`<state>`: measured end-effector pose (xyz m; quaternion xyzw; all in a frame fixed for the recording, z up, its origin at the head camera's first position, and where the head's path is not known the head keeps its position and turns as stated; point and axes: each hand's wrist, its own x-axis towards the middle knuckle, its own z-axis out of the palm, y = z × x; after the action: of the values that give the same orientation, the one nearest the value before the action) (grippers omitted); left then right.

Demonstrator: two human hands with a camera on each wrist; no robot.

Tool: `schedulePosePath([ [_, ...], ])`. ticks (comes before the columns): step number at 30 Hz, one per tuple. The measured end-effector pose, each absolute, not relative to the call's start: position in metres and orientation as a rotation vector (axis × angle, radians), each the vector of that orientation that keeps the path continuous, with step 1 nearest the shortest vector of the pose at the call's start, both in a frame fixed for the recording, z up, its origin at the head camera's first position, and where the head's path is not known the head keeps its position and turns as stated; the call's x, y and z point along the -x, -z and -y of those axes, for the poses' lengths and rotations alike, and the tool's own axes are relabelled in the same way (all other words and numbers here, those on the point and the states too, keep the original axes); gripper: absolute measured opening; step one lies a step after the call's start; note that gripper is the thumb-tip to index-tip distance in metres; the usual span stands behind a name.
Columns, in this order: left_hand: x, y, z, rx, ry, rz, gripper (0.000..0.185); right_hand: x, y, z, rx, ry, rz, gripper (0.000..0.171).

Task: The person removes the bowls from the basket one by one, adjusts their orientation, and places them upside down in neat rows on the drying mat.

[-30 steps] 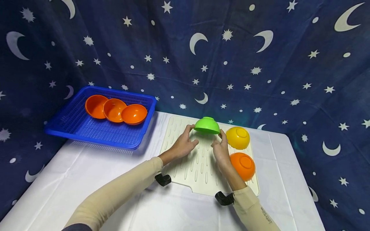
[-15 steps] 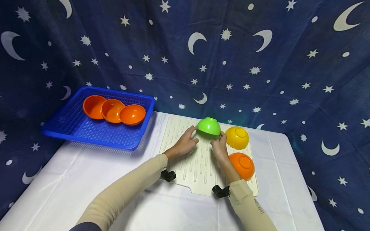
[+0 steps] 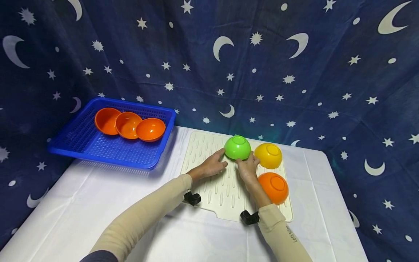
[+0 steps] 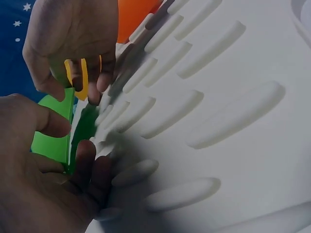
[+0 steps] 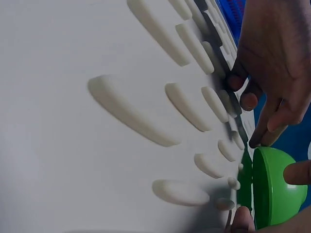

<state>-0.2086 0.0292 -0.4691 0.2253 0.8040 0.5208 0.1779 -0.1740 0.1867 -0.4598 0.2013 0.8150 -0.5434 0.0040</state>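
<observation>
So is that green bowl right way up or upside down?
Upside down: the green bowl shows its round foot on top, and its open side faces the white mat.

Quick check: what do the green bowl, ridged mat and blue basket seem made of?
Green bowl: probably glossy hard plastic, going by its bright highlights and even colour. Ridged mat: matte, perhaps silicone or soft plastic; smooth moulded ridges fit either. Blue basket: likely moulded plastic, slightly shiny, with perforated walls.
</observation>
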Motion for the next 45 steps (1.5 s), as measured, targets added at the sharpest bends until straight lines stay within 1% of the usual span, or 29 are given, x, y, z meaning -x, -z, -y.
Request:
schedulePosePath([
  [2,0.21,0.47,-0.03,-0.633,-1.443,-2.276,0.071,0.172,0.461,-0.186,-0.622,1.704,-2.555,0.089],
  [10,0.212,0.468,-0.033,-0.674,-1.351,-2.331,0.073,0.167,0.463,-0.182,-0.525,1.631,-2.618,0.081],
  [18,0.212,0.465,-0.035,-0.738,-1.219,-2.367,0.078,0.165,0.465,-0.184,-0.535,1.61,-2.613,0.078],
  [22,0.212,0.464,-0.036,-0.728,-1.076,-2.407,0.08,0.164,0.466,-0.184,-0.542,1.589,-2.617,0.079],
  [30,0.211,0.463,-0.036,-0.722,-0.952,-2.459,0.08,0.162,0.465,-0.181,-0.506,1.531,-2.627,0.081],
  [34,0.209,0.463,-0.034,-0.741,-0.943,-2.46,0.074,0.162,0.466,-0.181,-0.511,1.522,-2.63,0.08],
  [39,0.207,0.465,-0.03,-0.797,-1.008,-2.435,0.055,0.161,0.466,-0.182,-0.487,1.497,-2.628,0.08],
  [41,0.205,0.465,-0.028,-0.812,-1.038,-2.42,0.05,0.16,0.465,-0.183,-0.477,1.485,-2.622,0.081],
  [45,0.2,0.462,-0.024,-0.848,-1.067,-2.407,0.048,0.155,0.462,-0.184,-0.45,1.492,-2.584,0.081],
])
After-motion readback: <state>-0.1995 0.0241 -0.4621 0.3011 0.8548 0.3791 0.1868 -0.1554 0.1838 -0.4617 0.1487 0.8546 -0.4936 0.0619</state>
